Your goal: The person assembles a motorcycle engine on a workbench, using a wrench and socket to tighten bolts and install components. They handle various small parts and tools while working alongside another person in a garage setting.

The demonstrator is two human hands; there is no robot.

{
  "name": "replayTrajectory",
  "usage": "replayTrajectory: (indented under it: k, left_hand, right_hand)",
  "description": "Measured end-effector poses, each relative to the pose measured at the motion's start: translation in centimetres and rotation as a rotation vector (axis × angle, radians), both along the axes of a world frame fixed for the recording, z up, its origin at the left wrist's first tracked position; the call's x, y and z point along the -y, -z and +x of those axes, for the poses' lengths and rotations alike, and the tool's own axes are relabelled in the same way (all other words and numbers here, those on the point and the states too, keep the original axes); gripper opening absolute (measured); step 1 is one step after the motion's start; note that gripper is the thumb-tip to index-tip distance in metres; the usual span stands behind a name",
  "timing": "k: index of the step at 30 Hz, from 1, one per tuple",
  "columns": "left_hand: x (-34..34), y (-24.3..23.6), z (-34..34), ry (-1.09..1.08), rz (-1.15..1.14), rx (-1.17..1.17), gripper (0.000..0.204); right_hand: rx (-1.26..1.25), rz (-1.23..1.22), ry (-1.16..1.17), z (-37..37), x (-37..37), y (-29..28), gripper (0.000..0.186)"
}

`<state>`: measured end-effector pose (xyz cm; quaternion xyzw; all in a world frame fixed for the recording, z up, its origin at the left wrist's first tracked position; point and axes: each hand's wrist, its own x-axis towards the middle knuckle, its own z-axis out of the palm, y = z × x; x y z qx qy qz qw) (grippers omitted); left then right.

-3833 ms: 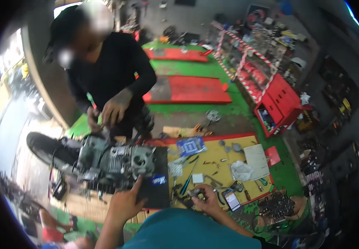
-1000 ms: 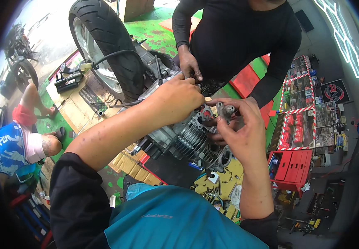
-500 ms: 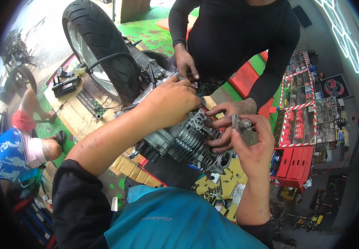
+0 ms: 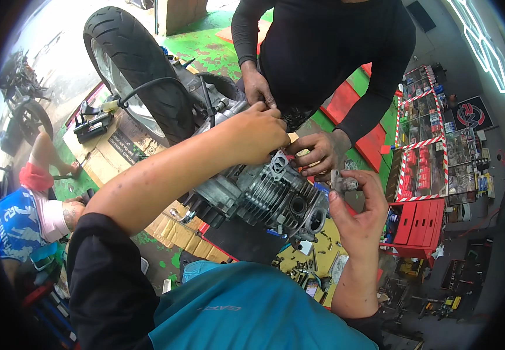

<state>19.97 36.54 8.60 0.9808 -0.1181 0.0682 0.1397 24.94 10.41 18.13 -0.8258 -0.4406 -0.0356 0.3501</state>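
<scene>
A finned metal engine (image 4: 267,195) lies in front of me, joined to a wheel with a black tyre (image 4: 141,64). My left hand (image 4: 261,135) reaches across to the engine's far side, fingers curled down and closed; what they grip is hidden behind the hand. To the right of the cylinder, my right hand (image 4: 362,213) pinches a small grey metal engine part (image 4: 344,183) between thumb and fingers, apart from the engine. Opposite me, a co-worker in black has one hand (image 4: 258,87) beside my left fingers and the other hand (image 4: 320,154) at the engine's far right side.
Below the engine, a yellow surface (image 4: 287,256) carries several loose bolts and metal parts. Flattened cardboard (image 4: 98,151) lies at left with a black part on it. Display shelves (image 4: 421,134) and a red drawer cabinet (image 4: 418,227) stand at right. Another person (image 4: 16,216) sits at far left.
The co-worker's hand at the right has drawn back from the cylinder, baring its round openings. My right hand has moved slightly away from the engine, still holding the metal part. My left hand stays in place.
</scene>
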Motion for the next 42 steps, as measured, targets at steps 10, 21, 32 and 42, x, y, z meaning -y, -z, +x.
replayTrajectory:
  k: [10, 21, 32, 42]
  left_hand:
    - [0.4, 0.5, 1.2, 0.062, 0.027, -0.099, 0.047]
    - [0.5, 0.0, 1.5, 0.056, 0.023, -0.165, 0.041]
    - [0.6, -0.5, 1.1, 0.072, 0.002, -0.173, 0.04]
    - [0.6, -0.5, 0.7, 0.114, 0.037, -0.102, 0.05]
  right_hand:
    - [-0.078, -0.001, 0.035, -1.0, 2.2, 2.1, 0.036]
    - [-0.095, -0.021, 0.042, -1.0, 2.9, 2.8, 0.035]
    - [-0.089, -0.022, 0.039, -0.9, 2.9, 3.2, 0.035]
    - [-0.091, -0.022, 0.03, -0.9, 2.9, 3.2, 0.034]
